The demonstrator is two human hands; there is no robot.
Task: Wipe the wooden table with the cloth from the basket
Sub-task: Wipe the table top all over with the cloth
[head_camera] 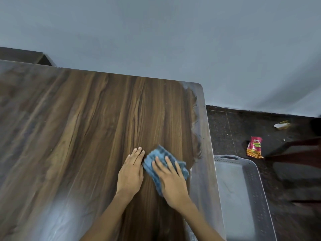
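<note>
My right hand (171, 182) lies flat on the blue cloth (161, 164), fingers straight and a bit spread, pressing it onto the wooden table (86, 127). The cloth is bunched, sits toward the table's right edge, on the near half. My left hand (131, 173) is flat on the bare table just left of the cloth, fingers straight and close together, fingertips by the cloth's left edge; holds nothing. A dull grey film runs along the table's right edge, just right of the cloth, and on the table's left side; the middle strip looks darker and cleaner. The grey basket (260, 188) sits on the floor, right beside the table's right edge. A red snack packet (254, 147) lies on the dark floor (222, 127), right of the table, beyond the basket. A pale scrap (282, 125) lies farther from the table.
</note>
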